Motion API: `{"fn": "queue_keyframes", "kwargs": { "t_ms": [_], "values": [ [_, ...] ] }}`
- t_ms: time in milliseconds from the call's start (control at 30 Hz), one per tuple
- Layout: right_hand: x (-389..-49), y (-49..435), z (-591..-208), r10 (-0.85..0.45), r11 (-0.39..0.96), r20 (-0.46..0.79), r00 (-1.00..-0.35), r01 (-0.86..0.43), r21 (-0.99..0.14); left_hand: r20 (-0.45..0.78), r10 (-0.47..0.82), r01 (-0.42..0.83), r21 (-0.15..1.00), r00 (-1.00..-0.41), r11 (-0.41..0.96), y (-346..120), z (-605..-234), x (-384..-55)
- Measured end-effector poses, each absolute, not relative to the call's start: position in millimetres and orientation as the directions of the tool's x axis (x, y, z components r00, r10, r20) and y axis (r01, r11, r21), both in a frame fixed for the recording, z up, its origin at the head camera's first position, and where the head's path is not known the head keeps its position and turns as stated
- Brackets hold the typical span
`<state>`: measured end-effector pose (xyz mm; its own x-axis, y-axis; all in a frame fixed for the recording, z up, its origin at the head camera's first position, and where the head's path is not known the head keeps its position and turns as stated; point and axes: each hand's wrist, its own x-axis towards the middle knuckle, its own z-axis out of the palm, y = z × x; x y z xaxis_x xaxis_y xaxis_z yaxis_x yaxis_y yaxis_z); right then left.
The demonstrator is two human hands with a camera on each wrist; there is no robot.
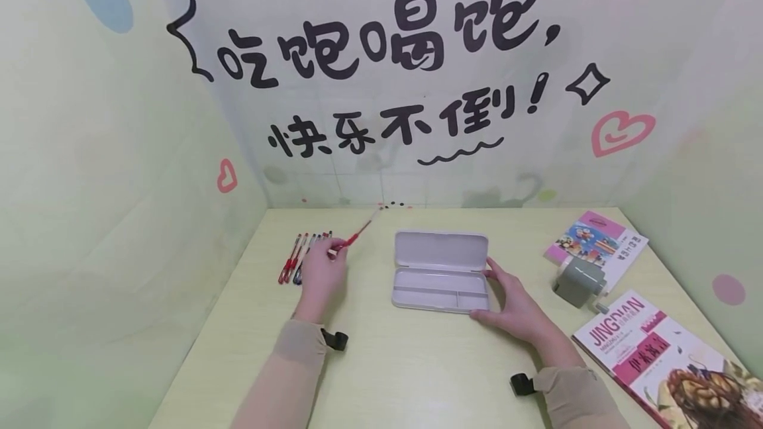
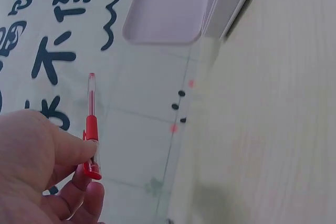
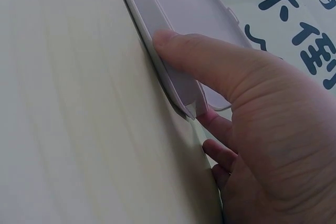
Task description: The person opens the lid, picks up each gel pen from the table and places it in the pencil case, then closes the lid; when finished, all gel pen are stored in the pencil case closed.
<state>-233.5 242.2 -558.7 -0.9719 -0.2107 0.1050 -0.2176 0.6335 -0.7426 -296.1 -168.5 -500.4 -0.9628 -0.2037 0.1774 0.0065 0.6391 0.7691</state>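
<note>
The left hand (image 1: 324, 277) pinched a red gel pen (image 1: 352, 239) near one end, ten o'clock from the open pencil case (image 1: 438, 280). The right hand (image 1: 517, 308) gripped the case's three o'clock end, thumb opposite fingers, to steady it, I judged.

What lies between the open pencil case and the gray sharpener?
In the head view, the right grip, holding the pencil case, then bare tabletop before the gray sharpener.

The left forearm (image 1: 277, 386) and right forearm (image 1: 581, 402) reach forward in beige sleeves (image 1: 301, 343), well apart. The left hand (image 1: 324, 273) pinches with its thumb (image 2: 71, 148) against curled fingers (image 2: 89, 200); the right hand (image 1: 517, 306) grips, its thumb (image 3: 210, 59) set apart from bent fingers (image 3: 218, 154), the wrist (image 1: 554, 349) angled inward.
</note>
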Motion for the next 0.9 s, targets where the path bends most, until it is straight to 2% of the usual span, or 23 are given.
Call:
{"fn": "queue_keyframes", "kwargs": {
  "t_ms": [267, 467, 900],
  "values": [
    [-233, 243, -558, -0.212, 0.628, 0.114, -0.971, -0.224, -0.745, 0.232, 0.013, 0.177, 0.702, -0.973, 0.69, -122, -510, -288],
    [-232, 241, -552, -0.216, 0.633, 0.109, -0.97, -0.224, -0.741, 0.249, 0.165, 0.292, 0.655, -0.954, 0.697, -106, -520, -285],
    [-233, 242, -554, -0.215, 0.635, 0.095, -0.972, -0.213, -0.743, 0.144, 0.317, 0.34, 0.571, -0.937, 0.747, -86, -533, -277]
  ]
}}
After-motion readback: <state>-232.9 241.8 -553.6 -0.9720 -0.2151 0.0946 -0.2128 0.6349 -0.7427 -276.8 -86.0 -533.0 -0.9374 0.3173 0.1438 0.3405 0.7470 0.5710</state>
